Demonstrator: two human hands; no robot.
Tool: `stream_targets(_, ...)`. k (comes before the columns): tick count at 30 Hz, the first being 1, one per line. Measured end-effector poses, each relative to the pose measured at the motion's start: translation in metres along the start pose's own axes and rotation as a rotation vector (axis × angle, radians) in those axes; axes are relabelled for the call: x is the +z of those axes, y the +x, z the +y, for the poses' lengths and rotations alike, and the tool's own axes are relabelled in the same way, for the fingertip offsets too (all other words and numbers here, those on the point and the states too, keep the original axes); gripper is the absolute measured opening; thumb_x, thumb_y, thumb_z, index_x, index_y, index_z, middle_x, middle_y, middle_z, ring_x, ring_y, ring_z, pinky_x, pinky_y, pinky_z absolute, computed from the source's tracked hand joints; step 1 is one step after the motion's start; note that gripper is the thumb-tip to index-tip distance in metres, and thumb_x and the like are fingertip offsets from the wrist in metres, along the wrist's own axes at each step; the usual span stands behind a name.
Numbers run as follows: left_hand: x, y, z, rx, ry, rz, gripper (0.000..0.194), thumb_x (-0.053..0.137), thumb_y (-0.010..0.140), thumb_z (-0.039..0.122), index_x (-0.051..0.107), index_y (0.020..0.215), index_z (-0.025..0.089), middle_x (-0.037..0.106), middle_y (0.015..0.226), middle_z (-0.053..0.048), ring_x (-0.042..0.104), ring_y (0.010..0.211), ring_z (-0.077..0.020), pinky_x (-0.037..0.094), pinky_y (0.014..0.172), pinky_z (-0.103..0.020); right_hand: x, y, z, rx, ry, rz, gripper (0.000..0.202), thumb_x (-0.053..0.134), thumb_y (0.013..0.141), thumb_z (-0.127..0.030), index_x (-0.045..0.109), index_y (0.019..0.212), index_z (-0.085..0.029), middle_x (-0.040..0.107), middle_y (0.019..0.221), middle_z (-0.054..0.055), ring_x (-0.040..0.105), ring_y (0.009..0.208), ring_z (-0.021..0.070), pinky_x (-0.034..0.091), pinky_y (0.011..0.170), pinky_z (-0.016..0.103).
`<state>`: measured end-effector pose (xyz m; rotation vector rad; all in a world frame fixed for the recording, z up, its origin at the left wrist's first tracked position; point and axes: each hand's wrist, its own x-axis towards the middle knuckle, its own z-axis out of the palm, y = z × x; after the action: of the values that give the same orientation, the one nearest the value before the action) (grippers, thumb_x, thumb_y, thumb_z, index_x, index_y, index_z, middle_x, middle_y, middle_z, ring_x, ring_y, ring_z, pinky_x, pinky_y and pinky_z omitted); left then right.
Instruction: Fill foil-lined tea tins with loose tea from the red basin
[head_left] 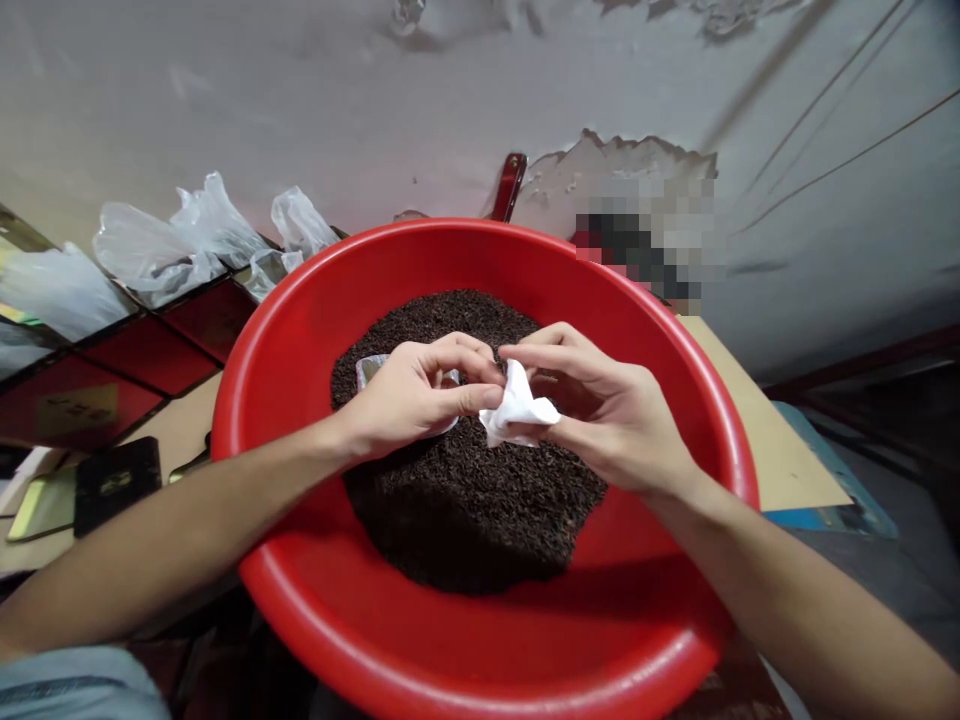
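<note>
Above the middle of a wide red basin [262, 560], both my hands meet at a small white pouch [519, 405] of thin, soft material. My right hand [607, 400] is closed around its right side, with the thumb low and the index finger reaching over the top. The pinched fingertips of my left hand [427, 390] are at the pouch's left edge; a dark patch shows between them, too small to make out. Dark loose tea leaves [480, 510] lie heaped in the basin. Under my left hand, partly hidden, a clear item with a pale rim [367, 370] rests on the leaves.
Dark red boxes [150, 350] holding clear plastic bags [217, 220] stand at the left. A black flat item [118, 482] lies near them. Behind the basin, a dark red handle [510, 187] leans against the peeling wall [300, 100]. A tan board [772, 440] extends to the right.
</note>
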<state>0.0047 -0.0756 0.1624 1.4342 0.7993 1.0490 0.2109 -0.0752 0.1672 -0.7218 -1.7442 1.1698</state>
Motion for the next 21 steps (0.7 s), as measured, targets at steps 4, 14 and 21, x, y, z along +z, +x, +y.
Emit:
stream_targets(4, 0.002, -0.004, 0.008, -0.027, 0.189, 0.016, 0.024, 0.072, 0.087, 0.041, 0.078, 0.090, 0.017, 0.072, 0.089, -0.004, 0.065, 0.080, -0.0150, 0.052, 0.072, -0.026, 0.001, 0.001, 0.001, -0.086, -0.065, 0.082, 0.021, 0.087, 0.075, -0.030, 0.068, 0.082, -0.022, 0.064, 0.095, 0.003, 0.064, 0.084, 0.0142, 0.056, 0.073, 0.028)
stream_targets(14, 0.003, -0.003, 0.005, -0.175, 0.135, -0.024, 0.035, 0.079, 0.080, 0.046, 0.075, 0.094, 0.014, 0.075, 0.082, -0.005, 0.069, 0.069, -0.0152, 0.055, 0.060, -0.024, -0.004, -0.002, -0.008, -0.285, -0.443, 0.013, 0.013, 0.070, 0.086, -0.015, 0.075, 0.085, -0.027, 0.069, 0.091, 0.003, 0.066, 0.079, 0.0157, 0.057, 0.070, 0.031)
stream_targets(21, 0.002, -0.004, 0.005, -0.054, 0.190, 0.127, 0.046, 0.085, 0.072, 0.050, 0.072, 0.097, 0.015, 0.077, 0.088, -0.006, 0.073, 0.078, -0.0188, 0.059, 0.068, -0.028, -0.002, -0.001, -0.004, -0.037, -0.197, 0.042, 0.018, 0.077, 0.085, -0.027, 0.076, 0.103, -0.026, 0.070, 0.103, 0.004, 0.069, 0.090, 0.0170, 0.060, 0.075, 0.029)
